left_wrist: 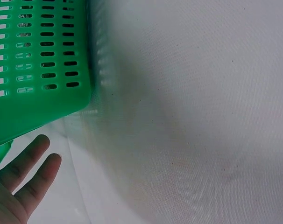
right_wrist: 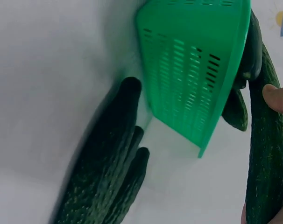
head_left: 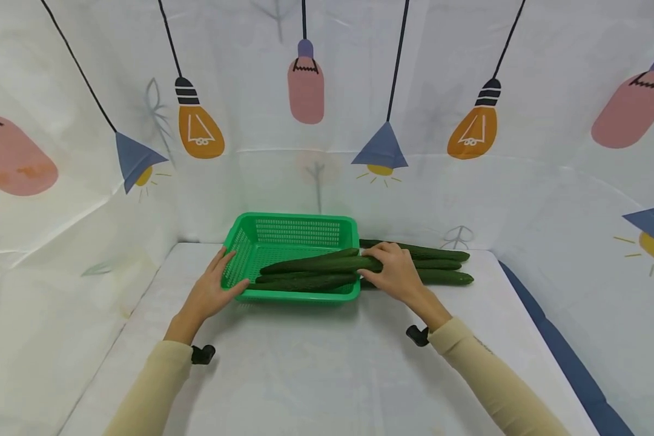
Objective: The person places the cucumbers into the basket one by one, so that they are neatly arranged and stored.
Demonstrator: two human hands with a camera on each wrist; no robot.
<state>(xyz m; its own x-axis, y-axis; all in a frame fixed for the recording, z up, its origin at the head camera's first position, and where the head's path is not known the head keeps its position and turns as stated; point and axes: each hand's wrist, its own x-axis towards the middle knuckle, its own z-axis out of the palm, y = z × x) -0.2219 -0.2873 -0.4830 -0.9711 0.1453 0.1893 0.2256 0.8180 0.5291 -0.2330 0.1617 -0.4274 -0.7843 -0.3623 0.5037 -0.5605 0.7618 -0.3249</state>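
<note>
My right hand (head_left: 396, 270) grips a long green cucumber (right_wrist: 266, 154), thumb on one side and fingers on the other. The held cucumber reaches leftward across the right rim of a green plastic basket (head_left: 297, 217). More cucumbers (head_left: 305, 283) lie lengthwise along the front part of the basket. At the basket's front left corner is my left hand (head_left: 209, 295), with its fingers spread along the left rim and its thumb by the front rim. Two of its fingers (left_wrist: 38, 179) show straight, just outside the basket wall, in the left wrist view.
To the right of the basket, several loose cucumbers (head_left: 444, 277) lie side by side on the white table (head_left: 316, 369). A white sheet (head_left: 267, 175) printed with lamps hangs behind and along the sides. Blue cloth (head_left: 550, 339) shows past the table's right edge.
</note>
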